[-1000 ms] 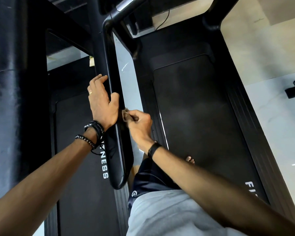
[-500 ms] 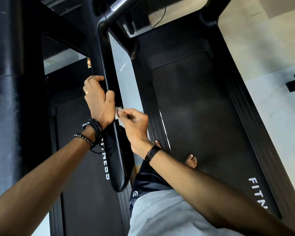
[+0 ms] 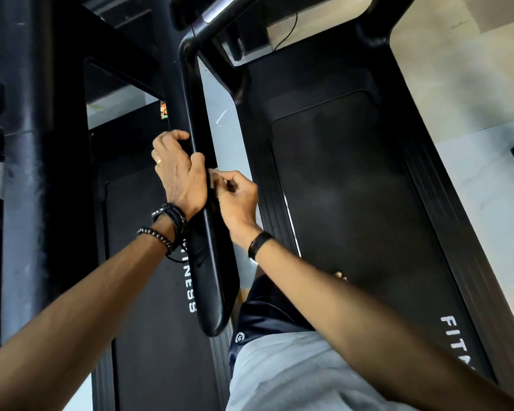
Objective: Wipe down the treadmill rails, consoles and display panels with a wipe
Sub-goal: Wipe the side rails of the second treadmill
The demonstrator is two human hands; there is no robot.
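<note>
— Where are the hands?

— Both are up at the long black padded side rail of the treadmill [image 3: 211, 262]. The left hand [image 3: 180, 173] wraps the rail from its outer side: fingers curled over the top edge, thumb hooked round the inner edge, palm flat on the padding. A gold ring sits on one finger, and dark beaded and cord bracelets [image 3: 168, 229] circle the wrist.

— And the right hand?

— The right hand [image 3: 238, 197] sits just beside the left, on the inner side of the rail, knuckles up, wrist bent back, a black band [image 3: 258, 244] round it. Its grip is closed tight: thumb and fingertips pinch a small pale wipe [image 3: 212, 178], a crumpled scrap that pokes out toward the left thumb.

— Is the wipe on the rail?

— It lies at the rail's inner edge, between the two hands; whether it presses the surface I cannot tell.

— What lies below?

— Two black treadmill belts, one under each forearm; the right one [image 3: 353, 203] carries white lettering near its end. Both forearms reach up from the bottom corners, over a grey shirt and dark shorts [image 3: 267, 315].
</note>
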